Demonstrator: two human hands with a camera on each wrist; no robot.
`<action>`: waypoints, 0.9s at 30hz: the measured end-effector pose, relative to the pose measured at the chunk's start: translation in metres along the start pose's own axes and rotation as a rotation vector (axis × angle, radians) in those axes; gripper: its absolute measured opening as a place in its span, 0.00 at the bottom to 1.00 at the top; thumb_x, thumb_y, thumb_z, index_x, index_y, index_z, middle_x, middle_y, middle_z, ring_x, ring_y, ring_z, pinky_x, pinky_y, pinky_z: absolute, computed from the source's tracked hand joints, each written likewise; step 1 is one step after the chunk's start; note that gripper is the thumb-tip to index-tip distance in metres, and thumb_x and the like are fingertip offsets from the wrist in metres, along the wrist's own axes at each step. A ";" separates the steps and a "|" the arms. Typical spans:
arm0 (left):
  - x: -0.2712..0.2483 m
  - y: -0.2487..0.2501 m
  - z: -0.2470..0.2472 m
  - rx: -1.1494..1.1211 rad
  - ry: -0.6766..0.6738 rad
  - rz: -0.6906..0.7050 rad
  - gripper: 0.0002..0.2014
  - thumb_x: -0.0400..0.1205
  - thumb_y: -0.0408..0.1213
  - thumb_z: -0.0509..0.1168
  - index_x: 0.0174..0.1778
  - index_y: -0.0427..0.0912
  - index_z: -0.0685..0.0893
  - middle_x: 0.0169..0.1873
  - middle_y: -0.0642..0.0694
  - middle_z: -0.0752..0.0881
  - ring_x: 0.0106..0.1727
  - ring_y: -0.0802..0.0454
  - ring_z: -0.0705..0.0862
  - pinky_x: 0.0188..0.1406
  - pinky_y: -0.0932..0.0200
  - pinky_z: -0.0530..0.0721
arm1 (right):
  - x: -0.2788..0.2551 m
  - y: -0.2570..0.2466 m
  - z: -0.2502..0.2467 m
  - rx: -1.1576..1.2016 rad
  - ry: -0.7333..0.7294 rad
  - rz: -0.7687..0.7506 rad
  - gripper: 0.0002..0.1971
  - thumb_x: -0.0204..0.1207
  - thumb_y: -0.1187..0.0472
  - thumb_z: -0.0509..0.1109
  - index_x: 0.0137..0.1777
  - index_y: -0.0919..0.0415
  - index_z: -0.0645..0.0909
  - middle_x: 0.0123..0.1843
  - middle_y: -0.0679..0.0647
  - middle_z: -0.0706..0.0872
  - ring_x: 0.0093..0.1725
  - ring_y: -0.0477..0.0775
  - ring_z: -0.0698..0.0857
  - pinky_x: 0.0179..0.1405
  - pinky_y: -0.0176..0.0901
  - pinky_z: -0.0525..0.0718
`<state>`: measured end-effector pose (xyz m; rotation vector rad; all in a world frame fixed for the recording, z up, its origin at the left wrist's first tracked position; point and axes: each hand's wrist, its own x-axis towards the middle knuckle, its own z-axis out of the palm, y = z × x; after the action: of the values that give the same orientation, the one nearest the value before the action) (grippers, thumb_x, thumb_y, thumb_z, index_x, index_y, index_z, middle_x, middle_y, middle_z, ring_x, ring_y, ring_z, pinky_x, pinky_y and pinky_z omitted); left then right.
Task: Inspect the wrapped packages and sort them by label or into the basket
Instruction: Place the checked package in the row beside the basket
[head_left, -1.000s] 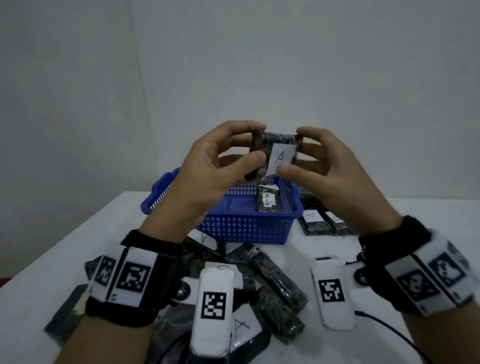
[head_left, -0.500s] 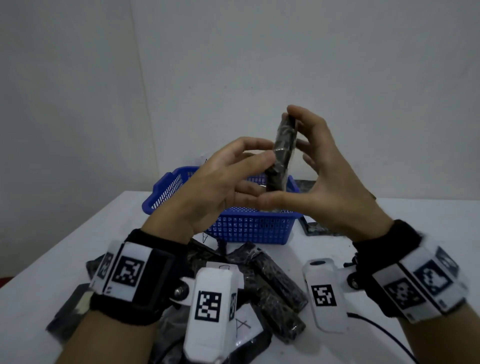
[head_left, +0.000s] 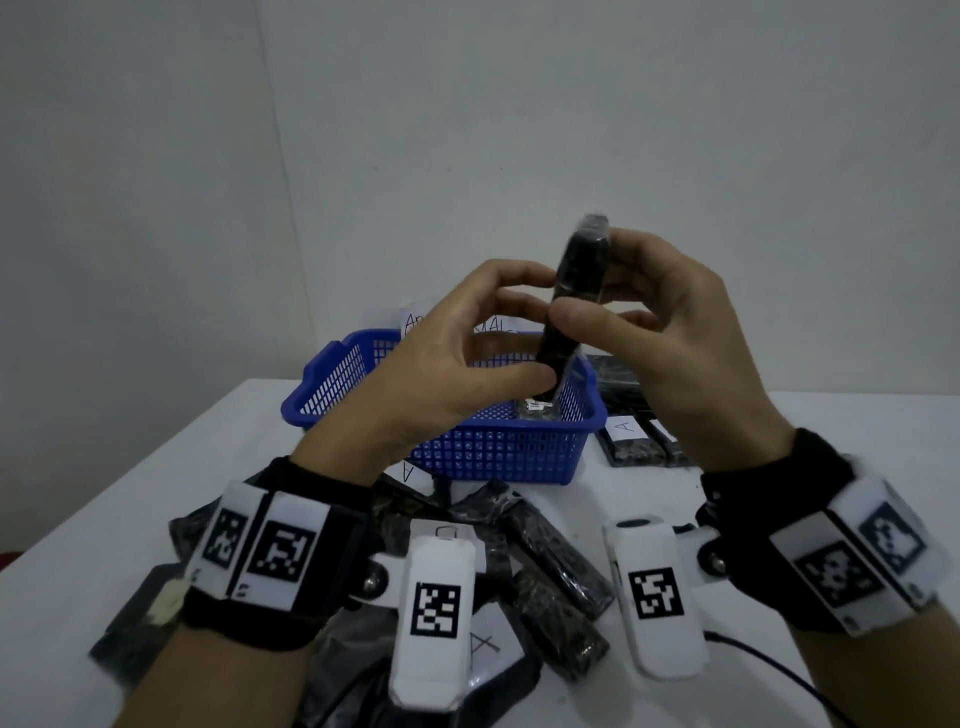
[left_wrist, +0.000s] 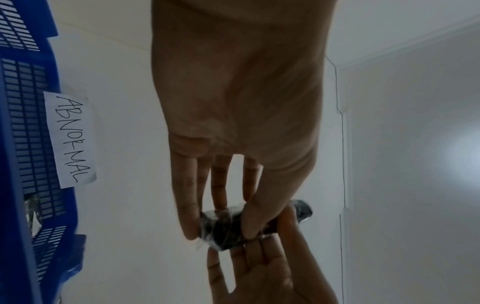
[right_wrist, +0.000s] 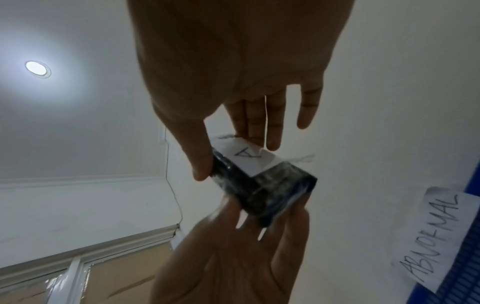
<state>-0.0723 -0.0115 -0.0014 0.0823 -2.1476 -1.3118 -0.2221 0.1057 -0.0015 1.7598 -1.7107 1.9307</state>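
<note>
Both hands (head_left: 561, 358) pinch package (head_left: 576, 291) (label "A") | basket (head_left: 498, 447) tag "ABNORMAL"

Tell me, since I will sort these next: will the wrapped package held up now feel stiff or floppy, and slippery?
Probably stiff: the wrapped package stays straight and upright, pinched between left hand and right hand. Possibly slippery: its clear film shines in the right wrist view. Likely light, since fingers alone carry it.
</note>
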 end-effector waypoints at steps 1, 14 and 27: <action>0.000 -0.001 -0.001 0.028 0.017 0.013 0.29 0.79 0.26 0.73 0.72 0.51 0.74 0.64 0.49 0.84 0.63 0.50 0.88 0.63 0.44 0.87 | 0.000 -0.001 0.001 -0.012 -0.016 -0.003 0.25 0.72 0.50 0.79 0.69 0.50 0.82 0.59 0.43 0.91 0.61 0.45 0.88 0.64 0.63 0.85; 0.004 -0.014 -0.007 0.178 0.032 0.183 0.32 0.75 0.29 0.77 0.73 0.50 0.74 0.67 0.52 0.80 0.71 0.49 0.80 0.60 0.45 0.88 | 0.000 -0.001 -0.010 0.298 -0.414 0.490 0.31 0.70 0.31 0.62 0.71 0.43 0.82 0.64 0.51 0.91 0.65 0.58 0.89 0.69 0.68 0.81; 0.000 0.004 -0.006 -0.102 0.090 -0.106 0.24 0.84 0.58 0.58 0.66 0.46 0.80 0.55 0.42 0.90 0.45 0.45 0.92 0.46 0.54 0.90 | -0.002 0.006 -0.004 0.059 -0.274 0.061 0.54 0.58 0.49 0.86 0.82 0.42 0.60 0.78 0.37 0.76 0.75 0.35 0.78 0.70 0.41 0.79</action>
<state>-0.0682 -0.0143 0.0040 0.2123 -2.0209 -1.4476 -0.2282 0.1074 -0.0065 2.1023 -1.8233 1.8532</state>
